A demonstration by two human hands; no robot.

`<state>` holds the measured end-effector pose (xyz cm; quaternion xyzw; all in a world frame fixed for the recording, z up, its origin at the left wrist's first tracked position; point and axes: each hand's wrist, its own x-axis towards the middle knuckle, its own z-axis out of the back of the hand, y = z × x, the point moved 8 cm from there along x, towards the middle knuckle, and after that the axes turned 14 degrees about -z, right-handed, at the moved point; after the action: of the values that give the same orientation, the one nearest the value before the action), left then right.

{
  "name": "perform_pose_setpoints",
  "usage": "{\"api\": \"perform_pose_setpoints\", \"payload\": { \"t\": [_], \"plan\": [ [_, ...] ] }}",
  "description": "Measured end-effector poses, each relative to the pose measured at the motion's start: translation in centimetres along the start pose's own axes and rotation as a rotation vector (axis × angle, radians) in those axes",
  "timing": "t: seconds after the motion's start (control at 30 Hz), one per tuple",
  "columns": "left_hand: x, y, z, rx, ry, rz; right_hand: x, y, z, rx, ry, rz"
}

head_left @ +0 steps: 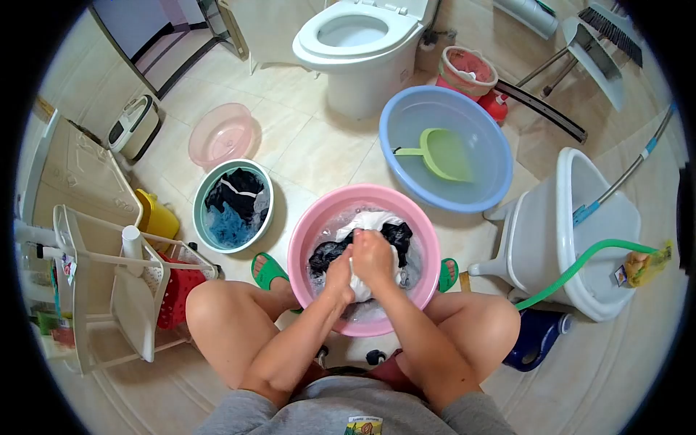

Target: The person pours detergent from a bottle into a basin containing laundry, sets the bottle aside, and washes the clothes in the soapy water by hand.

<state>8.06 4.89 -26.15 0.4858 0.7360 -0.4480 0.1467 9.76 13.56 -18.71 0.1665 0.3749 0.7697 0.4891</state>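
Landmark: round pink plastic basin point(301, 296), on the floor between the knees of the seated person, holding sudsy water.

Hands: both over the middle of the basin, side by side and touching. Left hand point(339, 274) closed on wet white cloth point(361, 284), fingers together and curled inward. Right hand point(372, 255) likewise closed on the white cloth, fingers bunched; fingertips of both partly hidden. The white cloth lies inside the basin, partly in the water. Black patterned cloth point(397, 237) shows there on both sides of the hands.

Surroundings, relative to the pink basin:
- Left and slightly beyond: round pale-green basin point(198, 226) with dark clothing point(230, 190) and blue cloth point(230, 226) in water.
- Further out, beyond the pale-green basin: translucent pink plastic basin point(217, 130).
- Beyond and right: large round blue basin point(391, 156) containing a light-green long-handled plastic scoop point(444, 156).
- Far side: white ceramic toilet point(355, 69), lid raised.
- Right: grey-white plastic tub point(540, 235), with a green hose point(569, 272) passing over its rim.
- Near the basin, one at either side: green sandals point(269, 270), worn on the feet.
- Right, nearer the person: dark-blue plastic bottle point(533, 341).
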Motion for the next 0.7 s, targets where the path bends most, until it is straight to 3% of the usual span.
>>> {"api": "perform_pose_setpoints", "payload": {
  "t": [0.07,0.1,0.13,0.17,0.23,0.27,0.33,0.4,0.47,0.5,0.6,0.63,0.67,0.7],
  "plan": [
    [1.6,-0.6,0.4,-0.115,0.147,-0.047,-2.5,4.0,0.7,-0.048,0.059,0.081],
    [3.0,-0.8,0.6,-0.236,0.415,-0.072,-4.0,5.5,0.7,-0.001,0.096,0.123],
    [3.2,-1.1,0.3,-0.299,0.538,-0.086,-5.0,6.3,0.5,0.087,0.035,0.247],
    [3.4,-0.5,0.8,-0.314,0.542,-0.125,-4.4,5.3,-0.1,0.088,0.039,0.250],
    [0.6,-0.3,1.0,-0.174,0.063,-0.191,-1.9,3.4,-0.4,0.029,0.051,0.287],
    [-1.9,-1.5,-0.9,-0.059,-0.046,-0.083,0.0,2.1,0.5,0.033,0.032,0.118],
    [-2.4,-1.9,-2.0,0.121,0.060,-0.131,2.3,0.7,2.8,0.028,-0.147,0.057],
    [-1.8,-2.4,-2.5,0.195,0.151,-0.178,3.2,-1.6,2.1,0.022,-0.095,-0.043],
    [-1.6,-3.9,-1.4,0.075,-0.087,-0.166,3.7,-2.2,2.0,0.013,-0.087,-0.026],
    [0.1,-3.3,0.2,-0.077,-0.108,-0.139,3.8,-2.3,2.2,0.041,-0.068,-0.045],
    [2.3,-4.0,1.8,-0.351,0.034,-0.105,4.4,-3.4,2.8,0.172,-0.035,-0.105],
    [3.2,-3.8,2.9,-0.353,0.037,-0.107,4.8,-4.1,3.0,0.280,-0.020,-0.145],
    [4.1,-4.2,4.1,-0.221,0.047,-0.209,5.3,-5.4,1.9,0.336,0.140,-0.285],
    [4.0,-5.3,4.6,-0.090,0.054,-0.313,5.3,-5.3,2.2,0.335,0.142,-0.277]
  ]
}}
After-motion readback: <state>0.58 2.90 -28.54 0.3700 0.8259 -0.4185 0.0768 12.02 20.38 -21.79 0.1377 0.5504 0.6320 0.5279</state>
